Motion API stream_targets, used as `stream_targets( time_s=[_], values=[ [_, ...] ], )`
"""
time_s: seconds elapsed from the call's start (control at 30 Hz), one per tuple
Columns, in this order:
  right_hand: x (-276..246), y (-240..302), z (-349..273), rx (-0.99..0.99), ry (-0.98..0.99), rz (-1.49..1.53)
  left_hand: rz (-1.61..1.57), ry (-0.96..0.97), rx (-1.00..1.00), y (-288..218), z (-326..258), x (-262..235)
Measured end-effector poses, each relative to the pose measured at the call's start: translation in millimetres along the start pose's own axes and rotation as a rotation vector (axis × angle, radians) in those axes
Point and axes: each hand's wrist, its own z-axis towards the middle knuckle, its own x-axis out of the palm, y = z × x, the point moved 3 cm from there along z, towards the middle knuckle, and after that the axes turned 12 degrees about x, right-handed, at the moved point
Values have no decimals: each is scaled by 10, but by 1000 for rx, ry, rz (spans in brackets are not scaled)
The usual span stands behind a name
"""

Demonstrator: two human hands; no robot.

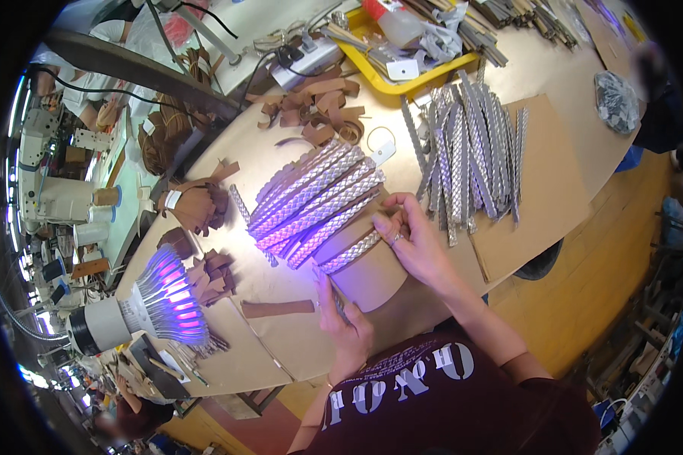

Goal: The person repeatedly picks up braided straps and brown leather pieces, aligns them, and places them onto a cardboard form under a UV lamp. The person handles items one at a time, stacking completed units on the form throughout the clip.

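Note:
A single braided silver strap (349, 256) lies across a tan cardboard piece (376, 282) near the table's front edge. My right hand (413, 239) pinches the strap's right end between thumb and fingers. By its left end is my left hand (345, 322), index finger pointing up at the strap. A thin greyish stick-like object (338, 302) shows between that hand's thumb and fingers; its kind is unclear. Just beyond, several braided silver straps (311, 199) lie side by side in a slanted row, lit purple at their lower left.
A lamp (167, 296) with a finned head glows purple at left. Brown strip bundles (197, 203) lie beyond it. Grey braided strips (474, 152) are piled on cardboard at right. A yellow tray (398, 85) stands at the back, and a brown strip (277, 308) lies near the left hand.

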Motion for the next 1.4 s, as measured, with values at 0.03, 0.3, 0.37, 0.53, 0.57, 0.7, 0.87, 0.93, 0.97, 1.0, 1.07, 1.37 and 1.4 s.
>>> stream_targets(
  time_s=[0.03,0.3,0.37,0.53,0.57,0.7,0.87,0.93,0.97,1.0,1.07,1.37,1.4],
  values=[
    [6,-12,-3,4,-1,-4,22,25,22,-6,1,-4],
    [17,-188,134,-22,-32,36,49,14,134,-58,65,-37],
    [-18,-160,158,-40,-95,-24,69,22,147,-80,92,-72],
    [-313,26,103,149,95,455,33,-6,152,-107,107,-127],
    [-330,91,59,95,129,445,37,-23,147,-99,97,-136],
    [-326,329,-116,-219,121,131,61,-64,129,-52,51,-102],
    [-274,546,-219,-263,134,66,133,-184,172,-83,7,-170],
    [-218,637,-256,-252,198,116,160,-269,222,-170,-5,-233],
    [-186,707,-276,-290,268,162,189,-311,232,-204,13,-268],
    [-157,779,-286,-303,322,199,207,-356,266,-250,53,-292],
    [-104,912,-247,-303,341,263,246,-410,341,-314,174,-335],
    [45,1166,133,-441,168,-9,237,-50,303,-218,1163,-421],
    [87,1144,153,-465,76,12,313,-41,353,-223,1266,-415]
  ],
)
